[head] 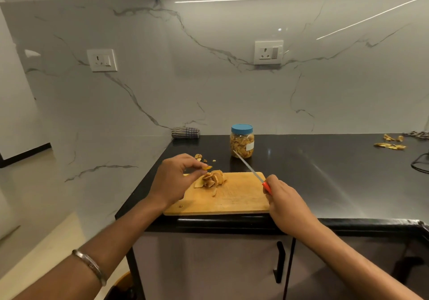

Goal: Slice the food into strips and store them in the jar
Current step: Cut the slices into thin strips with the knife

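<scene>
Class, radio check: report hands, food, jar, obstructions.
Left hand pinches a slice. Right hand grips knife, blade raised. Pile on board. Jar lidded. Nothing blocking.

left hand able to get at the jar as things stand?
Probably yes, but not to fill it. The left hand already pinches a food piece, and the jar, behind the cutting board with open counter between, has its blue lid on.
</scene>
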